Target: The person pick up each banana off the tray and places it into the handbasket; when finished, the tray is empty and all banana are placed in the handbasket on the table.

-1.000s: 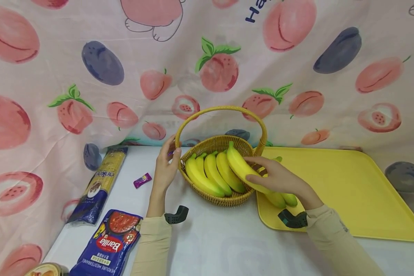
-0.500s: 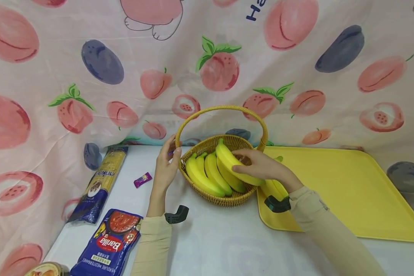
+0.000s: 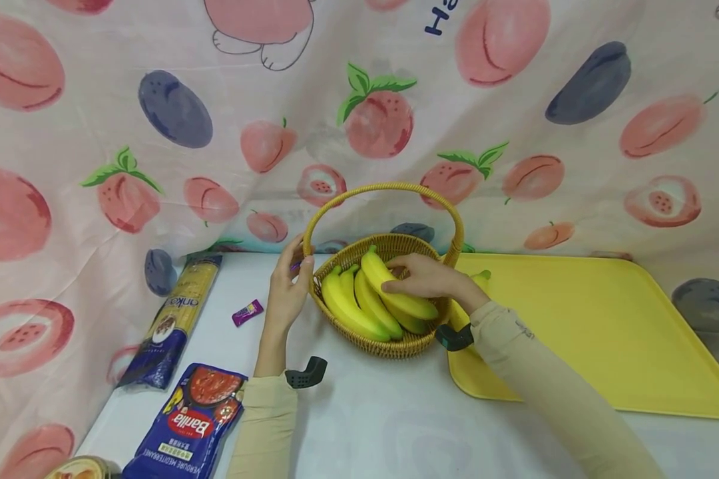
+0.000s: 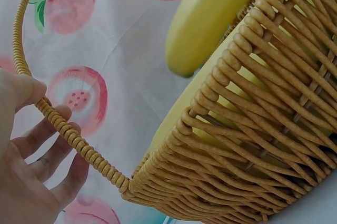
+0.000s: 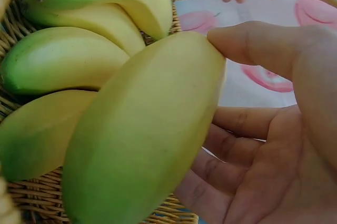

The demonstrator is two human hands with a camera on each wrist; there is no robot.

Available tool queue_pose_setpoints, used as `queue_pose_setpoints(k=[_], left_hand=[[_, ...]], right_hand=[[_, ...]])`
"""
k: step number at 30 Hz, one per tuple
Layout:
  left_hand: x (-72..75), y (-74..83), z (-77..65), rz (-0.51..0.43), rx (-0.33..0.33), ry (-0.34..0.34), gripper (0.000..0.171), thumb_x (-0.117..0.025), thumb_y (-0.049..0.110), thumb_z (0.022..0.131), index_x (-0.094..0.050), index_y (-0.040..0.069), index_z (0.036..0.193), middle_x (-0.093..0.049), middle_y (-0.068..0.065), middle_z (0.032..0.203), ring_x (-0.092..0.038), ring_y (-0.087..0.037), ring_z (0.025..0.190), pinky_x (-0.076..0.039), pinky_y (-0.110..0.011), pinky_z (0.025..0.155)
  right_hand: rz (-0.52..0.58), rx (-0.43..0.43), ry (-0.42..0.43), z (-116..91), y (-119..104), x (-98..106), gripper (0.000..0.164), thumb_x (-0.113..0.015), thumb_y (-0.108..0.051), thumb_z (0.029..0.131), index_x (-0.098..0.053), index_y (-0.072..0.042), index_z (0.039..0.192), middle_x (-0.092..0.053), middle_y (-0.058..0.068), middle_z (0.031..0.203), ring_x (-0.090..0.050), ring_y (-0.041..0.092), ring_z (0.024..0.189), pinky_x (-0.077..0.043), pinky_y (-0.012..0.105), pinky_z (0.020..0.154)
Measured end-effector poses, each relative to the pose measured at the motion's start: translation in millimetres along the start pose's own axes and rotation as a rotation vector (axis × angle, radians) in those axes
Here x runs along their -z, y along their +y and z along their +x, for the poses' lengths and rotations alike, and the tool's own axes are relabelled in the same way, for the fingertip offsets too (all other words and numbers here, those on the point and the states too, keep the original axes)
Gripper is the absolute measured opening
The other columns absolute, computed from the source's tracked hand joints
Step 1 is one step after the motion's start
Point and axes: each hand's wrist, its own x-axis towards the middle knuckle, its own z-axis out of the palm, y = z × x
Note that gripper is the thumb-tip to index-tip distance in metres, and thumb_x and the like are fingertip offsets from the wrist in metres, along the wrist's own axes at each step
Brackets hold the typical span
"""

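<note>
My right hand (image 3: 422, 276) pinches a yellow banana (image 3: 412, 306) with a greenish end, held over the wicker basket (image 3: 389, 350). In the right wrist view, my thumb lies at one end of this banana (image 5: 139, 129) and the fingers lie along its far side. Several bananas (image 3: 347, 306) lie side by side inside the basket, partly hidden under the held one. My left hand (image 3: 289, 286) holds the basket's arched handle (image 3: 383, 188) near its left base. The left wrist view shows my thumb and fingers around the wrapped handle (image 4: 79, 142).
A yellow tray (image 3: 587, 332) lies right of the basket, with bananas (image 3: 482, 279) at its left edge, partly hidden by my right arm. On the left are a pasta pack (image 3: 174, 319), a blue Barilla pouch (image 3: 186, 426), a small purple packet (image 3: 247, 312) and a round-lidded container (image 3: 80, 469).
My right hand has carried the banana leftward from the tray side to over the basket, beside the other bananas. My left hand has stayed on the handle.
</note>
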Motion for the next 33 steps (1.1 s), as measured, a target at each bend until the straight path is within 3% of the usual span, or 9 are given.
queue_pose_setpoints(k=[6, 11, 16, 18, 23, 33], left_hand=[[-1.7, -28.1, 5.4, -0.007, -0.013, 0.017, 0.044, -0.049, 0.021, 0.099, -0.041, 0.017, 0.142, -0.056, -0.015, 0.128, -0.052, -0.026, 0.12, -0.043, -0.049, 0.103], [-1.8, -31.5, 5.4, -0.004, -0.03, 0.017, 0.044, -0.049, 0.024, 0.099, -0.041, 0.019, 0.141, -0.056, -0.013, 0.127, -0.053, -0.024, 0.119, -0.044, -0.05, 0.102], [-1.5, -27.0, 4.9, -0.011, -0.01, 0.011, 0.044, -0.049, 0.02, 0.099, -0.04, 0.017, 0.142, -0.056, -0.016, 0.128, -0.052, -0.027, 0.12, -0.043, -0.051, 0.102], [-0.3, -18.2, 3.6, -0.015, -0.005, 0.004, 0.045, -0.048, 0.016, 0.099, -0.04, 0.012, 0.142, -0.055, -0.019, 0.128, -0.051, -0.03, 0.12, -0.042, -0.052, 0.102], [2.0, 4.2, -0.3, -0.009, 0.004, -0.014, 0.045, -0.047, 0.011, 0.099, -0.039, 0.005, 0.142, -0.054, -0.022, 0.128, -0.051, -0.033, 0.121, -0.042, -0.052, 0.103], [2.6, 7.4, -1.1, -0.02, 0.016, -0.016, 0.044, -0.047, 0.011, 0.099, -0.039, 0.005, 0.142, -0.053, -0.025, 0.129, -0.05, -0.033, 0.121, -0.042, -0.05, 0.103]], right_hand=[[-0.02, -0.028, -0.06, 16.0, -8.1, -3.8, 0.061, -0.059, -0.043, 0.09, -0.047, -0.006, 0.138, -0.061, 0.008, 0.123, -0.057, 0.021, 0.112, -0.049, 0.037, 0.092], [0.003, -0.049, -0.103, 25.5, -13.9, -10.3, 0.063, -0.059, -0.042, 0.089, -0.044, -0.007, 0.14, -0.059, 0.009, 0.126, -0.056, 0.021, 0.114, -0.048, 0.036, 0.093], [0.022, -0.051, -0.142, 33.2, -17.3, -18.0, 0.064, -0.059, -0.038, 0.09, -0.041, -0.004, 0.141, -0.058, 0.014, 0.128, -0.058, 0.023, 0.111, -0.052, 0.032, 0.085], [0.021, -0.052, -0.15, 35.7, -18.0, -21.1, 0.064, -0.059, -0.037, 0.09, -0.04, -0.003, 0.141, -0.057, 0.016, 0.129, -0.059, 0.023, 0.111, -0.053, 0.031, 0.082], [-0.001, -0.053, -0.141, 39.8, -19.9, -27.6, 0.066, -0.058, -0.04, 0.09, -0.04, -0.002, 0.141, -0.056, 0.015, 0.131, -0.057, 0.023, 0.115, -0.051, 0.034, 0.089], [-0.038, -0.126, -0.139, 42.5, -26.1, -32.9, 0.068, -0.053, -0.047, 0.092, -0.037, -0.005, 0.143, -0.055, 0.012, 0.133, -0.054, 0.022, 0.119, -0.046, 0.038, 0.098]])
